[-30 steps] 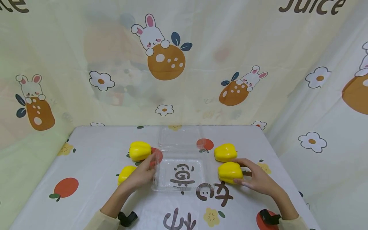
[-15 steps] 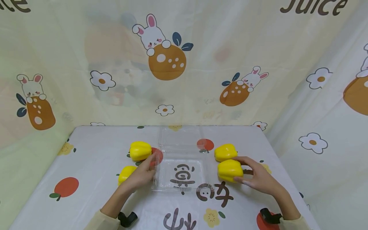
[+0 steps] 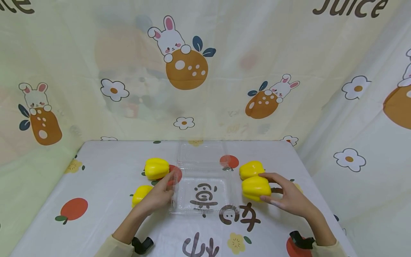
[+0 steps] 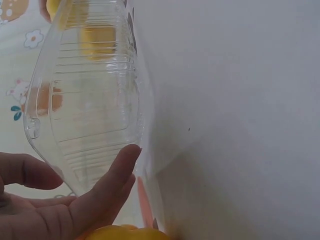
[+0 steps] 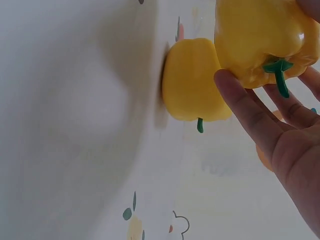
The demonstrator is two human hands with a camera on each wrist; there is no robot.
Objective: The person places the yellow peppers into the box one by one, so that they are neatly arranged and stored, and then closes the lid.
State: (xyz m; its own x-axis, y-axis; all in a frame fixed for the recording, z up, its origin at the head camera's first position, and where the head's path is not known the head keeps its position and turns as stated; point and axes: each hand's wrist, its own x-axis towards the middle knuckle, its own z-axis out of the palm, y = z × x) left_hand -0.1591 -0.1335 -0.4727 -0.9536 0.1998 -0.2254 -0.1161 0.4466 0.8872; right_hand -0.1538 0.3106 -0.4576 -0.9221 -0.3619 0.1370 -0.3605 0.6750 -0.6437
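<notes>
Over there, the right hand point(image 3: 290, 200) grips a yellow bell pepper point(image 3: 256, 188) between parted thumb and fingers; the left hand point(image 3: 158, 195) pinches a clear plastic clamshell point(image 3: 184, 200)

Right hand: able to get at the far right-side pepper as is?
Probably not: the right hand holds another yellow pepper, which partly hides the far pepper in the head view.

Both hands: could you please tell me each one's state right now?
Left hand: open, touching the clear rectangular plastic container.
Right hand: holding a glossy, blocky yellow bell pepper.
</notes>
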